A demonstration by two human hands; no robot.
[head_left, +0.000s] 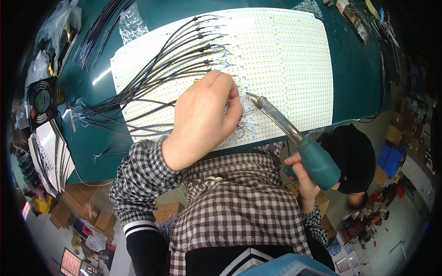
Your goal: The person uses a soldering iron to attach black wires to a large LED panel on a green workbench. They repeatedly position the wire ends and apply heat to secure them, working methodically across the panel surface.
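Because the left hand [200,119] is arched over the middle of the white board [299,60], its palm hides whatever lies under it, and only the thumb and fingertips show at work. Their grip is narrow, the tips brought together just above the rows of small yellow lights; I cannot tell whether a wire end is caught between them. The right hand [305,178] has its grip wrapped around the green handle of the soldering iron [317,161], held low beyond the near edge of the board, probably to keep the fingers well away from the hot end. From there the iron slants up and leftward, so its tip comes just beside the left fingertips; whether it touches the board I cannot tell.

The board lies flat on the green worktop [357,78], which likely gives both hands a steady base. Black wires [152,76] fan across its left part, their thin ends spread along the middle, seemingly so each can be reached separately. Their other ends gather on the worktop to the left, near a small fan [43,101], perhaps standing there to move fumes
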